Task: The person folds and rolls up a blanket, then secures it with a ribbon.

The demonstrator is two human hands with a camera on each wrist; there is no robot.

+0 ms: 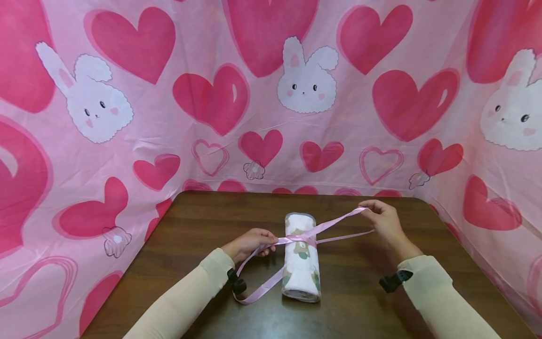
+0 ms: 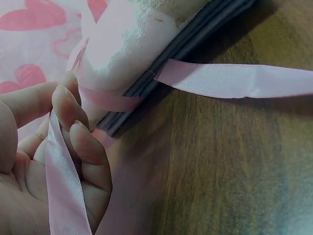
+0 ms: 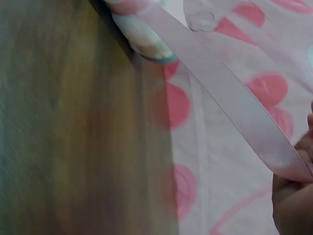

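A rolled-up white cloth [image 1: 299, 275] with a printed animal pattern and a grey edge lies lengthwise on the table. A pink satin ribbon [image 1: 336, 220] wraps round its middle and crosses on top. At the roll's left side my left hand [image 1: 251, 242] pinches the ribbon close to the cloth; a loose length [image 1: 262, 292] loops down from there. In the left wrist view the ribbon [image 2: 63, 171] hangs across the palm. Raised to the right of the roll, my right hand [image 1: 386, 225] pinches the other part, drawn out taut. In the right wrist view that hand [image 3: 296, 196] is partly cut off.
The dark brown wooden table [image 1: 203, 212] has rounded far corners. Pink fabric [image 1: 262, 122] printed with hearts and rabbits hangs round its back and sides. A small black device [image 1: 395, 281] is strapped to each wrist over pale sleeves.
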